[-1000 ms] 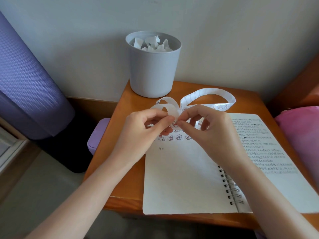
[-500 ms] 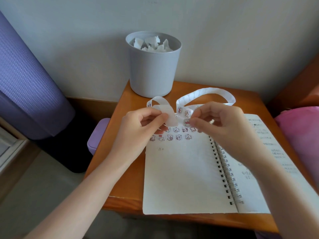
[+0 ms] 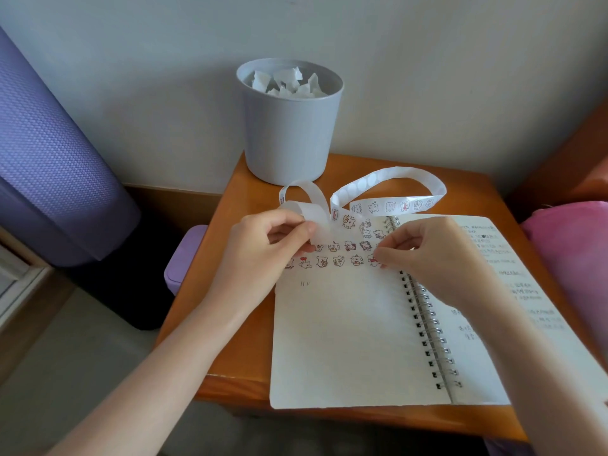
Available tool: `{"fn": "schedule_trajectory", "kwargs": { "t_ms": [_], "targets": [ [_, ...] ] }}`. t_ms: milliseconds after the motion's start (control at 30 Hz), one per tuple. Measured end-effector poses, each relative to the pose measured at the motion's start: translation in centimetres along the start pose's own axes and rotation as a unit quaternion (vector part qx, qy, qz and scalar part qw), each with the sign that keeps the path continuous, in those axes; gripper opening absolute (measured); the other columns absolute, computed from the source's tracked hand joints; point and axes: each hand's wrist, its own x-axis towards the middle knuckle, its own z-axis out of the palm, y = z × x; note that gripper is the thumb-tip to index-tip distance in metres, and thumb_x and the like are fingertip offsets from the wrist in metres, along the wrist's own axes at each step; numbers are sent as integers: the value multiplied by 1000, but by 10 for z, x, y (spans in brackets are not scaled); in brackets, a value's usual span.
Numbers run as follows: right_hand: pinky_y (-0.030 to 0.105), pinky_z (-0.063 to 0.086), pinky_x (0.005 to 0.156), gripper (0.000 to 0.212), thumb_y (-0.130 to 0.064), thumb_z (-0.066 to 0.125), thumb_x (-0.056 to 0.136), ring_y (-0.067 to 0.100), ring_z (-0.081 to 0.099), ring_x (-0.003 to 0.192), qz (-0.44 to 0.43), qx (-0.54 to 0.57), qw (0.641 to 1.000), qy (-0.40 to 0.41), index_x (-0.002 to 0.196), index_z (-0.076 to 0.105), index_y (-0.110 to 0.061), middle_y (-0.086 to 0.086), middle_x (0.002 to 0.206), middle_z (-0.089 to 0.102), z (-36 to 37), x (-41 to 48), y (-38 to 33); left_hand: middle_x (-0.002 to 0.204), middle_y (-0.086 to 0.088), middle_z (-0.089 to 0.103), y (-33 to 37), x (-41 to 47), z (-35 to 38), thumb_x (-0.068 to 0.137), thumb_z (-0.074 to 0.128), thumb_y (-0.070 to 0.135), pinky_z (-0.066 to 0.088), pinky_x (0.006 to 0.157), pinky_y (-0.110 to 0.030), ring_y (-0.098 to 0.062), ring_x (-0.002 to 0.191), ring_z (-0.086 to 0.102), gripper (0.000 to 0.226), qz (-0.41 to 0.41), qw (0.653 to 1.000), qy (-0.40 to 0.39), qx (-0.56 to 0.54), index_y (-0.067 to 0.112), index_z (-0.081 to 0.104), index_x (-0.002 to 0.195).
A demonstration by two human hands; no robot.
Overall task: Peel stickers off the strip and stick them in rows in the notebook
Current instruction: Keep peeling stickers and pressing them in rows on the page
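Pinching the sticker strip [image 3: 391,205] between thumb and forefinger, the left hand [image 3: 263,248] hovers over the upper left corner of the notebook [image 3: 345,340]. Its grip is clamped on the bare, peeled part of the backing, which curls up in a small loop behind the fingers. The strip then arcs in a wider loop toward the back of the bench [image 3: 237,357] and returns with its printed part lying across the top edge of the page.

The notebook lies open and flat on the bench, spiral binding running down the middle. Two rows of stickers [image 3: 339,246] cross the top of the left page. The right hand [image 3: 437,255] has its grip closed on one sticker [image 3: 373,260] at the right end of the lower row, just beside the binding; whether that sticker touches the paper I cannot tell.

At the back of the bench stands a grey bin [image 3: 289,126] holding white paper scraps.
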Motion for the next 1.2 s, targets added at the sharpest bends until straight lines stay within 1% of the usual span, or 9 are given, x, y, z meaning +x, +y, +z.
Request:
{"fn": "schedule_trajectory", "kwargs": {
  "t_ms": [67, 167, 233, 633, 967, 1000, 1067, 1133, 1200],
  "targets": [
    [24, 46, 59, 16, -20, 74, 76, 1, 58, 56, 3, -5, 1000, 8, 62, 68, -26, -10, 58, 66, 1, -1, -1, 81, 3, 73, 0, 0, 0, 89, 63, 18, 53, 70, -13, -5, 76, 70, 12, -1, 1000, 0, 4, 11, 73, 90],
    [33, 52, 67, 16, -20, 74, 76, 7, 63, 63, 10, -14, 1000, 12, 62, 68, -25, -10, 61, 68, 2, -1, -1, 82, 2, 73, 0, 0, 0, 89, 63, 18, 53, 70, -13, -5, 77, 70, 12, -3, 1000, 0, 2, 10, 73, 91],
    [36, 54, 69, 15, -21, 73, 75, 7, 64, 66, 13, -25, 999, 16, 63, 67, -26, -11, 63, 68, 3, -1, -1, 82, 2, 73, 0, 0, 0, 89, 63, 18, 53, 70, -13, -5, 77, 70, 13, -2, 1000, 0, 5, 10, 73, 91],
    [37, 52, 66, 13, -21, 72, 75, 9, 62, 64, 3, -41, 999, 34, 64, 68, -25, -9, 61, 67, 9, 0, 0, 84, 5, 73, -1, 0, 0, 89, 63, 21, 51, 69, -10, -2, 78, 69, 14, -2, 1000, -2, 23, 12, 73, 94],
    [33, 48, 63, 10, -23, 72, 76, 9, 58, 67, -16, -71, 997, 36, 68, 66, -26, -10, 63, 62, 11, 1, 4, 78, 5, 73, 0, -1, 0, 89, 63, 18, 50, 68, -9, -2, 76, 69, 11, -4, 1000, 3, 19, 14, 73, 87],
    [31, 47, 61, 10, -23, 72, 76, 9, 57, 66, -19, -78, 996, 33, 68, 66, -26, -10, 64, 61, 11, 1, 5, 79, 5, 73, 0, 0, 0, 89, 63, 19, 50, 68, -9, -2, 76, 69, 11, -3, 1000, 4, 22, 14, 73, 88],
    [27, 37, 55, 12, -25, 72, 77, 7, 51, 61, -24, -83, 996, 25, 68, 65, -26, -9, 61, 56, 10, 2, 6, 80, 5, 73, 0, 0, 1, 89, 63, 19, 51, 69, -10, -2, 77, 69, 12, -2, 1000, 4, 28, 14, 73, 89],
    [25, 30, 53, 12, -27, 73, 76, 6, 44, 56, -24, -82, 996, 22, 69, 64, -26, -9, 58, 49, 9, 3, 7, 80, 5, 73, 0, 0, 1, 89, 63, 19, 52, 70, -11, -3, 77, 69, 12, -2, 999, 5, 32, 14, 73, 90],
    [26, 29, 54, 14, -30, 75, 75, 7, 41, 55, -26, -86, 996, 21, 77, 61, -27, -9, 58, 45, 7, 5, 8, 80, 6, 73, 0, 0, 1, 89, 63, 19, 52, 70, -11, -3, 77, 69, 11, -2, 999, 6, 34, 15, 73, 89]
  ]
}}
